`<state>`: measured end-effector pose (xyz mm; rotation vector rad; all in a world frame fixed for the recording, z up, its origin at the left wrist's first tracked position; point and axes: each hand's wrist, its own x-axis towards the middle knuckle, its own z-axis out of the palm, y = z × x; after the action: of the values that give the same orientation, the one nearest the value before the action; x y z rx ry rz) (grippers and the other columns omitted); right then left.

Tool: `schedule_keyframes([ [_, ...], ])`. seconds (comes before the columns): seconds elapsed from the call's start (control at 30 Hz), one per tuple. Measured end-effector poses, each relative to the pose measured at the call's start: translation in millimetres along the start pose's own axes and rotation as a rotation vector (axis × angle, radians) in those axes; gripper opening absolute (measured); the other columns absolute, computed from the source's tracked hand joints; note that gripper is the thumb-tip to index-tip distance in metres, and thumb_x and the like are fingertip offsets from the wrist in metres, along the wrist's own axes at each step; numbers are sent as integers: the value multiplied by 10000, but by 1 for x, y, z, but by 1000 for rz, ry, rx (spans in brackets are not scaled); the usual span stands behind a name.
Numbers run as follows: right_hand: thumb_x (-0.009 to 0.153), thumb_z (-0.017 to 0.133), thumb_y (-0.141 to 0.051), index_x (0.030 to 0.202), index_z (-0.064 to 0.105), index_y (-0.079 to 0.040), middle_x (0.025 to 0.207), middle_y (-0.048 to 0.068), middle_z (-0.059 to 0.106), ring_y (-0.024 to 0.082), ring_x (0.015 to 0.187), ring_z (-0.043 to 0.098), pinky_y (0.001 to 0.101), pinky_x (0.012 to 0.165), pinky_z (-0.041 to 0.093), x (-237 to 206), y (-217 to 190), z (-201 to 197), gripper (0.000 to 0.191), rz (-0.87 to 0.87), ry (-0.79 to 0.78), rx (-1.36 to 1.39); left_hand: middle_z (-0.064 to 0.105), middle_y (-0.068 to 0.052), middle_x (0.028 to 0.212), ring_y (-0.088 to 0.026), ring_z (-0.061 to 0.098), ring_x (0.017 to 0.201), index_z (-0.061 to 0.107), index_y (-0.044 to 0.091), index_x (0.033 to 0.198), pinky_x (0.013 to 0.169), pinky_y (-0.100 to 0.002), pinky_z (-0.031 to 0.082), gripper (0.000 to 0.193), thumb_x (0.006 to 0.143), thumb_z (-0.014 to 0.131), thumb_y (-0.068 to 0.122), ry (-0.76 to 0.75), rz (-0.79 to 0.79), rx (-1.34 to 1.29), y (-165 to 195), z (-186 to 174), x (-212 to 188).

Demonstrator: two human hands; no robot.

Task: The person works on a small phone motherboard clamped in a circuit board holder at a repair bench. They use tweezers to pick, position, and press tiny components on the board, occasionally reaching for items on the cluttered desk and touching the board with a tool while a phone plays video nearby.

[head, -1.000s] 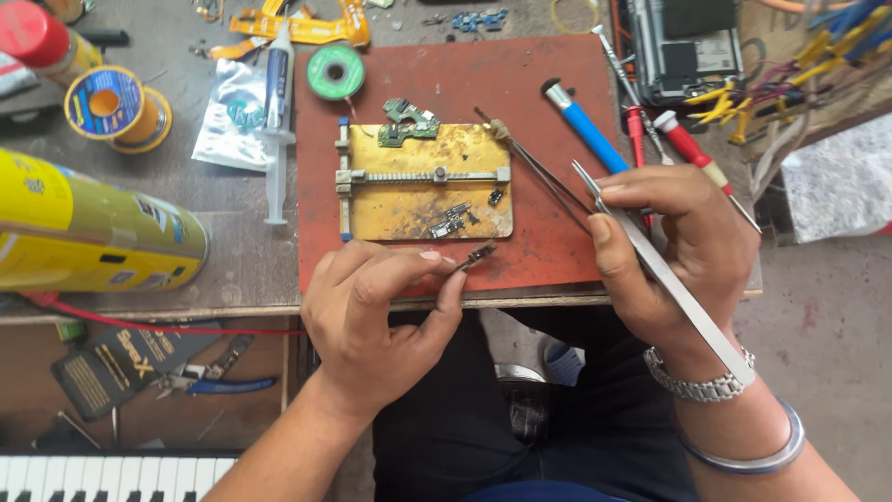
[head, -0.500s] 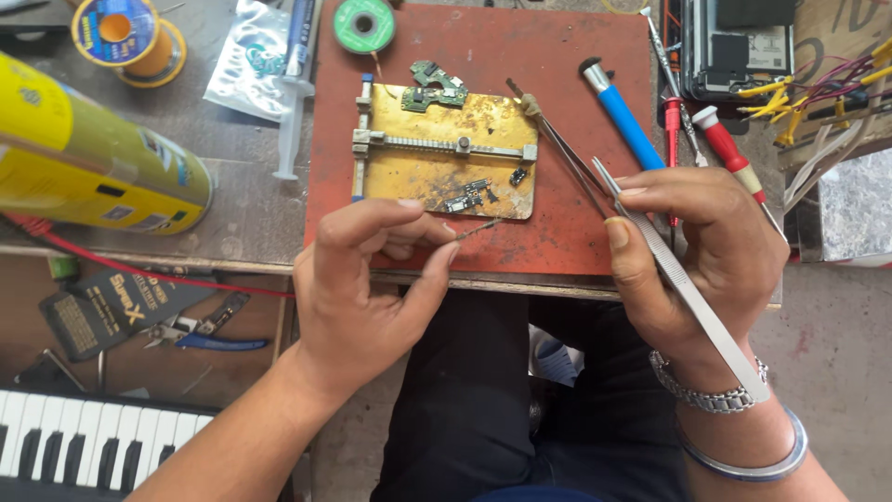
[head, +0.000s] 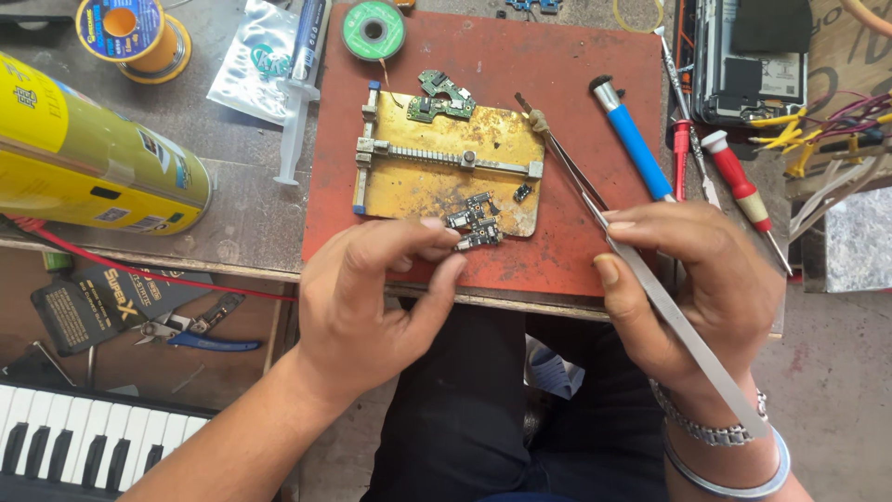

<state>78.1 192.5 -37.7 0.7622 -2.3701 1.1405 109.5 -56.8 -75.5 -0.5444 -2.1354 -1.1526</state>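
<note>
My left hand [head: 376, 297] pinches a small dark circuit board [head: 476, 239] between thumb and fingers, at the near edge of a brass board holder [head: 437, 177]. More small boards lie on the holder: a dark one [head: 472, 209] right by my fingers and a green one [head: 441, 100] at its far edge. My right hand [head: 692, 288] grips long metal tweezers [head: 650, 279], whose tips reach up to the holder's far right corner. The holder lies on a red-brown mat [head: 557, 84].
A blue-handled screwdriver [head: 632, 139] and a red-handled one [head: 739, 186] lie right of the holder. A yellow spray can [head: 88, 153], solder spool [head: 125, 28], green wick reel [head: 373, 30], syringe [head: 299, 88] and opened phone [head: 748, 60] surround the mat. Pliers [head: 195, 330] and keyboard keys [head: 74, 437] sit below left.
My left hand has moved up to the holder's near edge with the small board pinched in it. The right hand keeps the tweezers in the same grip.
</note>
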Motion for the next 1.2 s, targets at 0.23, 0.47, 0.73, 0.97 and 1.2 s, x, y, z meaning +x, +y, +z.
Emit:
schedule_keyframes([
  [0.23,865,781,0,1055,649,-27,1078,143,742,191,933,740,239,732,571,4,-22,7,233,152,-60,168,692,-66,997,-249,682,908,481,67,1269,756,-334,540,497,925,836,23,3,20,52,-1,-1,4],
  [0.47,852,816,2,1084,686,-61,1043,103,731,253,958,738,336,843,575,16,-18,22,274,-125,-172,9,702,-62,1009,-249,680,935,510,73,1242,788,-349,529,467,909,835,38,10,-55,97,2,-2,5],
  [0.73,806,795,0,1052,696,-66,1018,96,733,285,898,702,363,793,536,20,-22,26,273,-148,-215,-116,747,17,1002,-218,685,943,511,92,1229,832,-374,485,475,893,844,49,-16,-56,113,5,-2,10],
  [0.97,815,801,-9,1033,692,-78,998,74,742,247,882,712,344,777,532,18,-20,25,253,-138,-203,-84,740,27,1022,-193,704,928,506,107,1240,776,-335,489,477,912,848,60,-23,-31,102,2,-1,11],
  [1.2,838,792,5,1051,694,-78,1015,68,748,233,905,725,334,797,548,17,-20,26,249,-114,-198,-76,720,9,970,-207,698,869,500,97,1197,758,-357,491,489,858,848,44,-13,1,107,2,-1,12],
])
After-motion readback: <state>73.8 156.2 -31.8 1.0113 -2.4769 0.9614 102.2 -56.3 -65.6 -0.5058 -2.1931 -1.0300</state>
